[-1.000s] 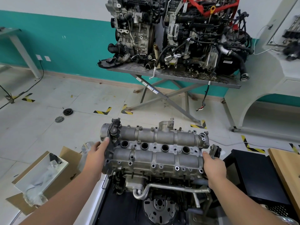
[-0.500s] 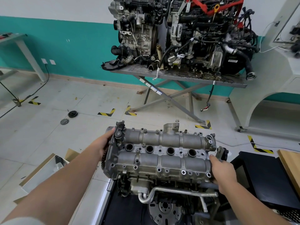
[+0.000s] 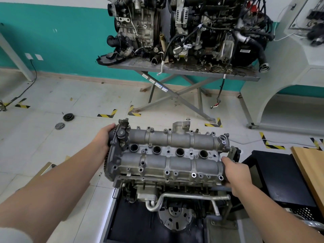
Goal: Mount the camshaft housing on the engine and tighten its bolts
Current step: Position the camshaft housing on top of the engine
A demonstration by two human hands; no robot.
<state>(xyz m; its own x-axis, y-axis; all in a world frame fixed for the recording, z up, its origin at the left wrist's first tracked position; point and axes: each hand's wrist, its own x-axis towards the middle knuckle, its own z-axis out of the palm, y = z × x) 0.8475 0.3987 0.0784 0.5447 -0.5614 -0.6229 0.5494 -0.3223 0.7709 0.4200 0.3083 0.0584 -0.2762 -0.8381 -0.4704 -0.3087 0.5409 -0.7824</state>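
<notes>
- While both hands grip its ends, the camshaft housing (image 3: 166, 155) sits on top of the engine (image 3: 175, 199) at the lower centre of the view, its four round plug wells facing up.
- At nine o'clock of the housing, the left hand (image 3: 103, 137) wraps the sprocket end, fingers curled round the far edge.
- At three o'clock, the right hand (image 3: 236, 174) clasps the opposite end, thumb on top and fingers curled under the near corner.
- Below the housing, at six o'clock, a bent metal pipe (image 3: 184, 197) crosses the engine's front, with a round flywheel (image 3: 175, 218) under it.
- A black mat (image 3: 133, 228) lies beneath the engine.
- At three o'clock, just beyond the right hand, a black crate (image 3: 280, 176) stands beside a wooden board (image 3: 310, 165).
- At eight o'clock, a cardboard box (image 3: 47, 168) shows past the left forearm, mostly hidden.
- At twelve o'clock, well apart, a grey folding stand (image 3: 184, 71) carries two more engines (image 3: 184, 28) with hoses and wires.
- At ten o'clock, two dark round discs (image 3: 64, 121) lie on the tiled floor (image 3: 70, 95), near yellow-black tape marks (image 3: 107, 114).
</notes>
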